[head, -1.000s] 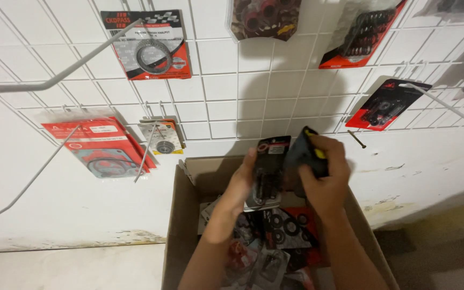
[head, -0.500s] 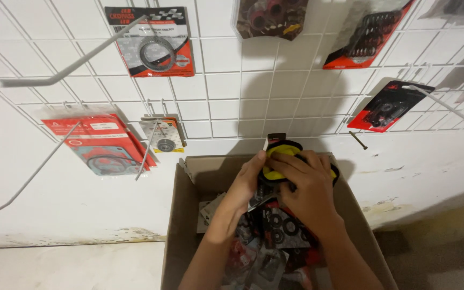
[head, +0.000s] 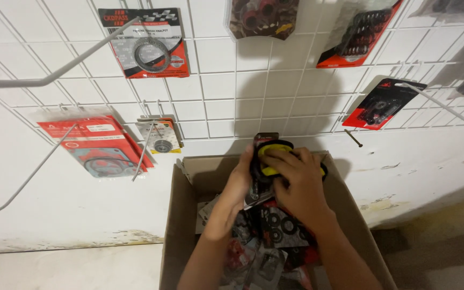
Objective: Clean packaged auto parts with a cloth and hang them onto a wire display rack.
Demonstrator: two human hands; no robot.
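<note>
Holding a stack of flat black-and-yellow plastic parts packets (head: 267,161) over an open brown cardboard box (head: 183,215), the person stands facing a white wire grid wall panel (head: 216,91). Left hand (head: 241,180) supports the stack from the side, fingers clenched on its edge. Right hand (head: 296,180) lies across the front of the stack, fingers curled over the top packet and grasping it. Below the hands, the box holds more loose red-and-black packets (head: 275,231). Red carded gasket packs (head: 100,145) hang on the panel to the left, well apart from the hands.
</note>
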